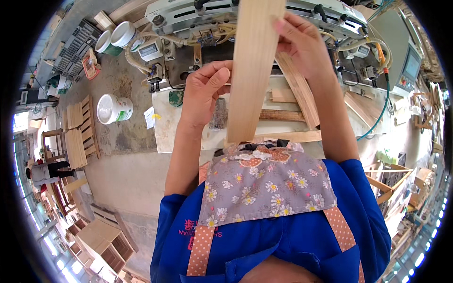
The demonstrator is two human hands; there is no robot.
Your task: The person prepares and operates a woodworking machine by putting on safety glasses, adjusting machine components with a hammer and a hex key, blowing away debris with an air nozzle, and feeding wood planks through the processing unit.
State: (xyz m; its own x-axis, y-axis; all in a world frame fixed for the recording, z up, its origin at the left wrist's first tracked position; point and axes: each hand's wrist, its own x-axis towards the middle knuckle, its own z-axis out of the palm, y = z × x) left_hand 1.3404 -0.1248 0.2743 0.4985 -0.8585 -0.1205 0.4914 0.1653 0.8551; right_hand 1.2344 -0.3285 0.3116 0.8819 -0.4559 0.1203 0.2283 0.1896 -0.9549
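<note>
A long, pale wooden board point(255, 70) stands lengthwise in front of my chest, its near end by my apron point(269, 188) and its far end past the top of the view. My right hand point(302, 45) grips its right edge higher up, thumb on the front face, the other fingers partly hidden behind. At the left edge, lower down, my left hand point(205, 92) is closed with its fingertips behind the board and its thumb beside the edge. Beneath lie other wooden strips: a long slanted strip point(299, 89), a short light block point(283, 95) and a darker strip point(282, 115) on the pale worktable point(165, 137).
A machine with a metal rail point(179, 19), hoses and clamps spans the far side. Its control box with a screen point(411, 65) stands at right. White buckets point(114, 108) and stacked slats point(75, 141) are on the left floor. Another person point(45, 173) is far left.
</note>
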